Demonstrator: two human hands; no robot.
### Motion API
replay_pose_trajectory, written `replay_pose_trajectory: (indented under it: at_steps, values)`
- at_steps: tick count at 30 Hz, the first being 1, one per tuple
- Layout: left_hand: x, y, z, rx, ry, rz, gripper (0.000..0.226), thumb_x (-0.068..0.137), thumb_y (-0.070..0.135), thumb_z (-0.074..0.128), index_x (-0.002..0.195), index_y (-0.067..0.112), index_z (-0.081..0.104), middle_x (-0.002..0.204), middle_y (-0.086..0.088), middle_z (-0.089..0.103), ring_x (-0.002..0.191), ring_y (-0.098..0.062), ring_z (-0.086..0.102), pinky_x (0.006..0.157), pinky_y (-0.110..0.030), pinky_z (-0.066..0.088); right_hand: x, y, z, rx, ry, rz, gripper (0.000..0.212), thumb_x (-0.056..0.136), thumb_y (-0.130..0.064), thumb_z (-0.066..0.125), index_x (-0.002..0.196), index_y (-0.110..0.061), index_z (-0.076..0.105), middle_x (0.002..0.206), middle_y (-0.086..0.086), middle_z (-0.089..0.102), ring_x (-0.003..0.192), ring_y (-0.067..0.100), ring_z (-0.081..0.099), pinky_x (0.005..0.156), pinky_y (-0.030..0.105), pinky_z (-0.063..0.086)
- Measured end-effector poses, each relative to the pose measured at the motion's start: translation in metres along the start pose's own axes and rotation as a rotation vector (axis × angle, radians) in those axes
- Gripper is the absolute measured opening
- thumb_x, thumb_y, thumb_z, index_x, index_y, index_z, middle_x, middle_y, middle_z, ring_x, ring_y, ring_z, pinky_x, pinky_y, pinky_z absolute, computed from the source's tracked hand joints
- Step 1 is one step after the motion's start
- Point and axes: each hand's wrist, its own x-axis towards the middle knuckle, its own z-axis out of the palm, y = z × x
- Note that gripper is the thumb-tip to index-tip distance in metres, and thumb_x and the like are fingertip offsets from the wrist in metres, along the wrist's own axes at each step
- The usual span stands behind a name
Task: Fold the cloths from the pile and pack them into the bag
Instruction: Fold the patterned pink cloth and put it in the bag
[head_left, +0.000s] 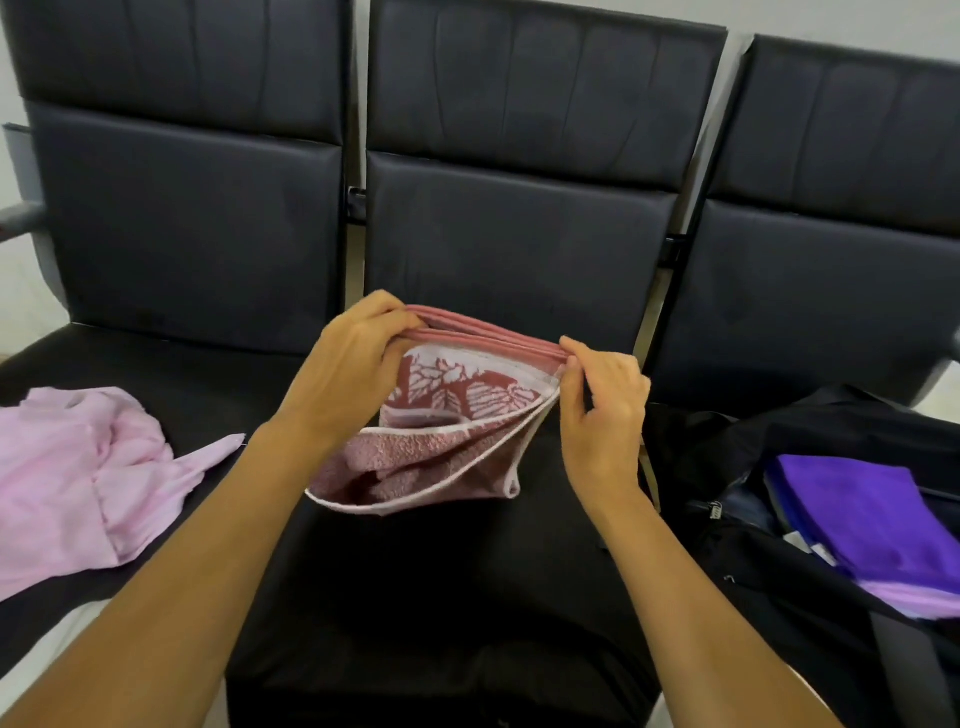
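Fold in progress: 2 hands hold a towel in the air above the middle seat.

The left hand (358, 364) and right hand (602, 400) each pinch one end of the gathered top edge of the pink patterned towel (441, 447), so its long axis runs left to right between them; the rest hangs in loose layers, white-trimmed, with a leaf pattern on the inner face. The open black bag (779, 519), already holding a purple cloth (857, 514), lies to the right, nearer the right hand. A crumpled pale pink cloth (78, 478) waits on the left seat.
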Motion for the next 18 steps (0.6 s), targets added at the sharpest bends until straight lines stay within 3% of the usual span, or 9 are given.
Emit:
replay_pose_trajectory:
  at_steps: [2,5,8,9,11,13,15,18]
  values:
    - [0.003,0.006,-0.005,0.048,0.032,0.052,0.020,0.093,-0.001,0.053,0.105,-0.001,0.068,0.103,-0.008,0.061,0.089,-0.019,0.059,0.083,-0.031,0.051,0.002,-0.002,0.000,-0.013,0.005,0.021,0.031,0.101,-0.020,0.048,0.123,-0.008,0.066,0.104,-0.002,0.068,0.097,0.007,0.052,0.091,0.013,0.033]
    - [0.007,0.012,-0.009,0.048,0.035,0.076,0.016,0.094,0.003,0.055,0.103,-0.001,0.068,0.100,-0.009,0.060,0.085,-0.019,0.059,0.078,-0.034,0.054,0.003,-0.008,-0.001,0.188,-0.066,0.189,0.028,0.104,-0.015,0.046,0.126,-0.011,0.063,0.111,0.002,0.066,0.097,0.005,0.060,0.088,0.014,0.048]
    - [0.009,0.015,-0.010,0.034,0.042,0.099,0.012,0.093,0.005,0.058,0.100,0.001,0.066,0.097,-0.008,0.059,0.083,-0.018,0.057,0.077,-0.031,0.053,0.002,-0.016,0.003,0.436,-0.118,0.380,0.023,0.106,-0.014,0.042,0.121,-0.018,0.059,0.095,0.012,0.067,0.065,0.010,0.064,0.062,0.021,0.054]
    - [0.009,0.015,-0.011,0.034,0.047,0.098,0.011,0.093,0.006,0.058,0.099,0.001,0.066,0.096,-0.007,0.058,0.083,-0.017,0.057,0.077,-0.031,0.053,0.002,-0.017,0.004,0.483,-0.124,0.409,0.022,0.106,-0.013,0.041,0.120,-0.017,0.058,0.091,0.012,0.067,0.063,0.012,0.066,0.061,0.023,0.055]
    - [0.011,0.014,-0.012,0.041,0.057,0.091,0.008,0.093,0.007,0.059,0.097,0.003,0.065,0.096,-0.007,0.058,0.081,-0.016,0.056,0.075,-0.031,0.053,0.002,-0.020,0.004,0.545,-0.126,0.427,0.021,0.106,-0.013,0.042,0.118,-0.014,0.059,0.095,0.011,0.068,0.075,0.016,0.071,0.072,0.031,0.059]
    - [0.011,0.013,-0.013,0.055,0.059,0.088,0.007,0.093,0.006,0.060,0.096,0.003,0.065,0.095,-0.006,0.057,0.080,-0.015,0.055,0.074,-0.031,0.052,0.003,-0.022,0.003,0.567,-0.127,0.413,0.014,0.101,-0.015,0.054,0.112,-0.019,0.063,0.108,0.010,0.065,0.091,0.017,0.071,0.082,0.036,0.060]
    - [0.011,0.011,-0.013,0.061,0.047,0.091,0.007,0.093,0.007,0.060,0.096,0.003,0.065,0.096,-0.006,0.057,0.080,-0.015,0.055,0.074,-0.031,0.053,0.004,-0.025,0.000,0.569,-0.161,0.366,0.026,0.088,-0.012,0.073,0.105,-0.029,0.062,0.111,0.005,0.060,0.097,0.015,0.069,0.085,0.030,0.059]
    - [0.010,0.007,-0.017,0.059,-0.017,0.102,0.008,0.092,0.009,0.062,0.097,0.004,0.066,0.097,-0.006,0.058,0.082,-0.016,0.056,0.076,-0.035,0.054,0.005,-0.017,-0.001,0.454,-0.140,0.288,0.036,0.085,-0.007,0.077,0.099,-0.036,0.062,0.103,-0.001,0.063,0.092,0.013,0.068,0.079,0.027,0.058]
